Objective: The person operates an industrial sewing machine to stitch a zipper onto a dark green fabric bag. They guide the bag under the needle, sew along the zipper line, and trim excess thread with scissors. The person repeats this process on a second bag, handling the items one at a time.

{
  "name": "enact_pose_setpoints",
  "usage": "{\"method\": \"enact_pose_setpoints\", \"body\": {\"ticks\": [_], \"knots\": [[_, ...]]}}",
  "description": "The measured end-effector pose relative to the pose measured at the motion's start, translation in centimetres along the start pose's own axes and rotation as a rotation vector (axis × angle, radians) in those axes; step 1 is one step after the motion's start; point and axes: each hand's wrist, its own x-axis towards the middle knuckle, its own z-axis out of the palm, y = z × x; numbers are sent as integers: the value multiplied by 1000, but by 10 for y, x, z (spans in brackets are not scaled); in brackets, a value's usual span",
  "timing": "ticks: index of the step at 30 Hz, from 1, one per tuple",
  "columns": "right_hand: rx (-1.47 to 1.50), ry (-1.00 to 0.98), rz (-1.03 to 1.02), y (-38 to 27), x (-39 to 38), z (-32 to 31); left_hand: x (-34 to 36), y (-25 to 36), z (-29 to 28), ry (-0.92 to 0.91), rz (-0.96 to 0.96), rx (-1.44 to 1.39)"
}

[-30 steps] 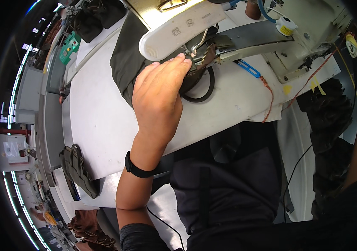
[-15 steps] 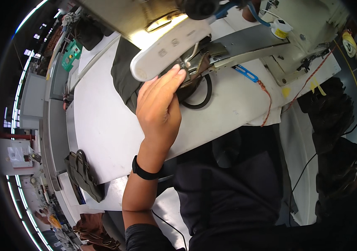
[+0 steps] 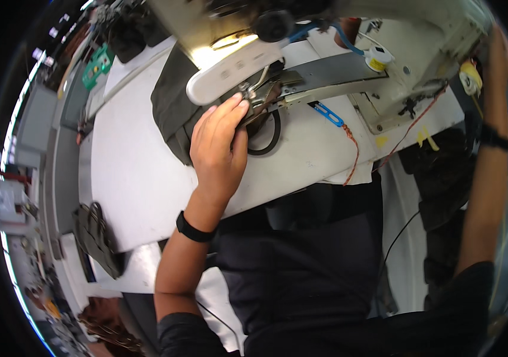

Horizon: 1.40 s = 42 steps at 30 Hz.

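My left hand [image 3: 218, 140] lies with its fingers stretched out beside the needle area of a sewing machine [image 3: 355, 71]. Its fingertips touch or nearly touch the metal presser foot [image 3: 247, 92]. Under the hand and the machine head is a dark olive fabric bag [image 3: 173, 107], with a black looped handle [image 3: 276, 135] curving out on the right. My right hand [image 3: 499, 53] is raised at the far right, by the machine's right end. Its fingers are blurred and partly hidden, so I cannot see whether they hold anything.
A blue tool [image 3: 327, 114] with a braided orange cord lies on the white table [image 3: 141, 196]. Another olive bag [image 3: 96, 238] rests at the table's left end. Dark fabric pieces [image 3: 438, 178] hang at the right. A yellow thread spool [image 3: 471, 77] is near my right hand.
My right arm has swung up from the lower right edge to the machine's right end. The view has shifted, while my left hand stays by the presser foot.
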Motion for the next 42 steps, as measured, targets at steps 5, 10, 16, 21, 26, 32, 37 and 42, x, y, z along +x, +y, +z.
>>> {"method": "enact_pose_setpoints", "body": {"ticks": [5,10,16,21,26,32,37,42], "knots": [[161,-87,-147,-106,-169,-23,-1,-1,-1,30,16,40],[260,-531,-185,-203,-300,92,6,3,-1,2,15,36],[372,-540,120,-210,-313,134,5,3,-3,-17,26,31],[235,-435,6,-210,-331,138,2,2,-4,-7,-21,-10],[148,-391,-88,-205,-337,138,3,5,-4,8,-8,-26],[76,-341,-207,-200,-342,143,4,2,-1,-18,-17,7],[203,-416,-23,-211,-344,78,5,2,-13,-136,10,48],[850,-875,1094,-222,-355,74,-2,2,-11,-177,16,32]]}}
